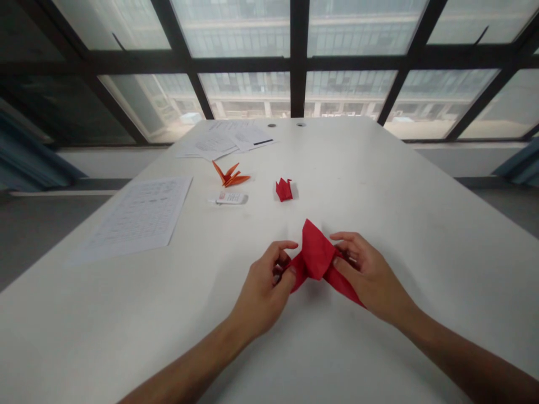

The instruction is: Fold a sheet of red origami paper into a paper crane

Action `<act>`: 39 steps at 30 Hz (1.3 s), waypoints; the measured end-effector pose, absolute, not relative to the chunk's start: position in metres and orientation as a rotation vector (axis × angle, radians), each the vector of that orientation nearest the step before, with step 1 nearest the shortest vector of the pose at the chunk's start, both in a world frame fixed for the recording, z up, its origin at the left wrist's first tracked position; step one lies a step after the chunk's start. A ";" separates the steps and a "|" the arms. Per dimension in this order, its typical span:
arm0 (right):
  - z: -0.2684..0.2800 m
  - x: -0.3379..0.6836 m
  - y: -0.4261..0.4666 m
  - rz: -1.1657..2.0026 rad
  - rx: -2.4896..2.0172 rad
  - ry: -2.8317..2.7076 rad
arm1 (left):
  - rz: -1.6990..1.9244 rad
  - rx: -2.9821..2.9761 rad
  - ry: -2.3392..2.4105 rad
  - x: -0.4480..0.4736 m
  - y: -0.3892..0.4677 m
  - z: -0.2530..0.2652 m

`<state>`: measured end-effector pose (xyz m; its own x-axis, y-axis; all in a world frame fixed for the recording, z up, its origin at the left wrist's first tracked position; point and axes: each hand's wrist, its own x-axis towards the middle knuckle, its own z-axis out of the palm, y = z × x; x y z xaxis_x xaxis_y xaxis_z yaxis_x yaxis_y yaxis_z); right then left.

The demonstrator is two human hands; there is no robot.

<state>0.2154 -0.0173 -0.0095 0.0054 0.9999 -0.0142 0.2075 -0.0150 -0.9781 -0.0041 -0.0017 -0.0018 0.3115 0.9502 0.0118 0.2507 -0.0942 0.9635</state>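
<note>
The counter (425, 224) has a white top whose far edge lies well beyond the small red crane (284, 189). Its left edge slants toward the viewer, well to the left of the crane; its right edge slants likewise, well to the right. The widest room for moving is to the right of the crane, where plain white surface runs to that edge. Room to the left of the crane is narrower. A white tube (231, 198) lies near the crane on that side, and an orange paper crane (231, 175) sits left of and slightly beyond it. A printed sheet (143, 213) lies farther left, near the left edge. Loose papers (227, 137) overlap beyond and to the left of the crane.

The red folded paper (318, 249) is on the near side of the crane, slightly to its right, with a short strip of surface between. It is larger than the crane and similar in color. A broad, pointed flap stands at its middle, tip up; two narrower folded limbs spread downward to either side. Contact with the surface beneath cannot be confirmed.

The left hand (265, 289) pinches the left limb between thumb and curled fingers. The right hand (366, 275) grips the right limb, thumb on top, index finger extended beside the flap.
</note>
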 end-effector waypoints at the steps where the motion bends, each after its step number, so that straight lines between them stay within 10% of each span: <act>1: -0.009 0.217 -0.017 0.937 -1.432 -1.427 | 0.864 1.591 1.109 -0.005 -0.002 -0.001; 7: -0.009 0.228 -0.014 0.284 -1.473 -1.649 | 0.895 1.771 0.974 -0.010 -0.006 0.000; 39: 0.020 0.244 -0.010 1.431 -1.207 -1.146 | 1.367 0.764 0.809 -0.035 0.026 0.032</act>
